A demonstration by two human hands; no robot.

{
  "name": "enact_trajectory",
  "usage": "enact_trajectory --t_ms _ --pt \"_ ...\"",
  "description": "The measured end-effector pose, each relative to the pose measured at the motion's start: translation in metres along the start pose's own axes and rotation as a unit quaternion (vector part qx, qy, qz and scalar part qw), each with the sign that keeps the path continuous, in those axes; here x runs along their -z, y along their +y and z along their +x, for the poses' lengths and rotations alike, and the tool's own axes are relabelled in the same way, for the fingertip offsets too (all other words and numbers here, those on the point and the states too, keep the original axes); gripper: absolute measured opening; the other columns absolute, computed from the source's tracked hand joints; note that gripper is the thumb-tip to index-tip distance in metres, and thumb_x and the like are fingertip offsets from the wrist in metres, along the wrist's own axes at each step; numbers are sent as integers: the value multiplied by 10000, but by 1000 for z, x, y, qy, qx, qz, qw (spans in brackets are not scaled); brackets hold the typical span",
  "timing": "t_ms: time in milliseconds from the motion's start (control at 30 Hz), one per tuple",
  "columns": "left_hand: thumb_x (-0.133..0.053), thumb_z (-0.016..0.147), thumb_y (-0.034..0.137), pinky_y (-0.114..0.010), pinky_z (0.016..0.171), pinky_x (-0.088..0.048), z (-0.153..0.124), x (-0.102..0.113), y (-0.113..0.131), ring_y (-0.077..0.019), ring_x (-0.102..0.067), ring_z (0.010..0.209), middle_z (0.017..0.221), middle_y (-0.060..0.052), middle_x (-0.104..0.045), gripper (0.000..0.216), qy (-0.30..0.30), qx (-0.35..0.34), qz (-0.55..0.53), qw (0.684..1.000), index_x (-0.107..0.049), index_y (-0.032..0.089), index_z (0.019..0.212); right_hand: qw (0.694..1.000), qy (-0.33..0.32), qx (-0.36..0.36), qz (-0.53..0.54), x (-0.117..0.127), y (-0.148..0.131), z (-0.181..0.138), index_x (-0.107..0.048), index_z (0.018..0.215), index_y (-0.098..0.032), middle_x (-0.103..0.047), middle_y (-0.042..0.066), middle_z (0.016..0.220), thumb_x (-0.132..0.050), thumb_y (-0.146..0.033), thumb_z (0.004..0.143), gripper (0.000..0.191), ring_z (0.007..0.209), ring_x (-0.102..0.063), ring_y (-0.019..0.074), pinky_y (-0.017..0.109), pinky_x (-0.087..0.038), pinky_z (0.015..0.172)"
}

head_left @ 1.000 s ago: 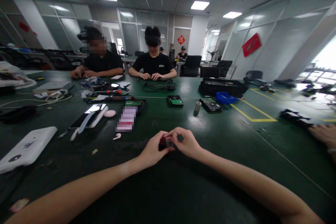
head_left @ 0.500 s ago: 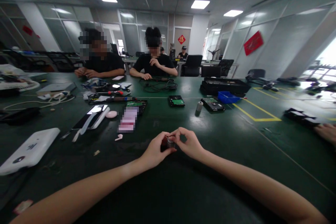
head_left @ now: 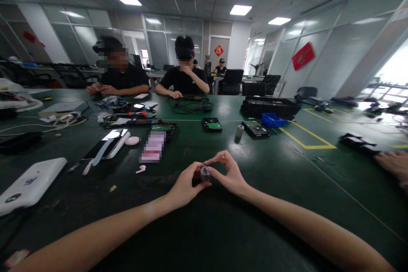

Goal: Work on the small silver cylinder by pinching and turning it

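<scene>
Both my hands meet over the middle of the dark green table (head_left: pixel 255 165). My left hand (head_left: pixel 185 186) is curled round a small dark round part (head_left: pixel 205 173) with a silvery top. My right hand (head_left: pixel 227 172) pinches that same part from the right with thumb and forefinger, its other fingers raised and spread. A second small grey cylinder (head_left: pixel 239 131) stands upright farther back on the table, out of reach of either hand.
Circuit boards (head_left: pixel 212 125), a blue bin (head_left: pixel 271 119), a black tray (head_left: pixel 269 106), a white device (head_left: pixel 29 184), a phone (head_left: pixel 108 142), screwdrivers (head_left: pixel 135 114) and cables (head_left: pixel 190 105) lie about. Two people sit opposite. Another person's hand (head_left: pixel 393 164) rests at the right edge.
My right hand's outer fingers have lifted and spread, so the part's silvery top shows more clearly. The person opposite in the middle has raised a hand to the face.
</scene>
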State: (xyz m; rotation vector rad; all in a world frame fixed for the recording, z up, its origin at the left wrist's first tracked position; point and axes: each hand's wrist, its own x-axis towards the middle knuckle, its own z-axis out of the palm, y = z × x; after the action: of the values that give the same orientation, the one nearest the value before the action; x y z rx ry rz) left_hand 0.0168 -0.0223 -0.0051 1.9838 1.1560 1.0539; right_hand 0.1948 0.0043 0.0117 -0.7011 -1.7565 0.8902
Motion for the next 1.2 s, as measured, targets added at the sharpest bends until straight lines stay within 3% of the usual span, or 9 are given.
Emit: enact_trajectory --t_ms 100,200,333,433,533,800,1200 --pt "-703 760 241 -285 708 -485 0 0 -1 -168 -584 787 893 -5 -609 339 2 -1 13 1000 -540 196 1054 999 -33 -5 -12 -6 -5 3 -480 818 -200 -674 38 846 -683 -296 781 228 829 -666 176 346 -529 807" --pt "-716 750 243 -286 722 -482 -1 0 -1 -169 -587 802 912 -9 -615 352 8 0 13 1000 -544 191 1052 1000 -13 -9 7 -1 -8 10 -449 759 -201 -698 46 820 -672 -273 789 236 801 -684 181 341 -538 767" --pt "-716 758 248 -296 760 -491 -1 1 0 -171 -600 835 961 -22 -626 355 -3 2 -10 1000 -536 188 1057 999 34 -13 -37 40 8 18 -436 700 -197 -722 81 865 -665 -302 788 267 892 -692 218 384 -521 832" --pt "-721 757 262 -314 786 -496 0 3 2 -181 -607 860 982 -29 -631 360 -11 9 -7 1000 -539 192 1060 994 28 -75 -79 77 36 16 -432 643 -193 -728 109 852 -665 -388 759 325 908 -697 256 402 -536 806" --pt "-724 756 288 -326 792 -501 1 4 5 -189 -613 869 992 -35 -637 370 -9 18 -2 1000 -545 195 1065 987 30 -121 -97 96 59 10 -419 616 -196 -730 108 801 -685 -433 718 371 913 -699 273 395 -545 786" --pt "-728 753 298 -331 802 -509 -16 8 13 -192 -631 882 990 -35 -661 356 5 38 1 999 -567 194 1053 987 -28 -104 -121 86 53 -3 -483 647 -190 -730 65 830 -645 -350 757 253 937 -694 239 391 -522 850" --pt "-755 721 317 -335 809 -513 -19 10 15 -200 -636 893 992 -36 -670 386 5 33 5 999 -583 188 1043 983 -31 -98 -151 87 56 -5 -502 608 -188 -727 58 789 -657 -322 737 242 901 -701 246 376 -527 810"
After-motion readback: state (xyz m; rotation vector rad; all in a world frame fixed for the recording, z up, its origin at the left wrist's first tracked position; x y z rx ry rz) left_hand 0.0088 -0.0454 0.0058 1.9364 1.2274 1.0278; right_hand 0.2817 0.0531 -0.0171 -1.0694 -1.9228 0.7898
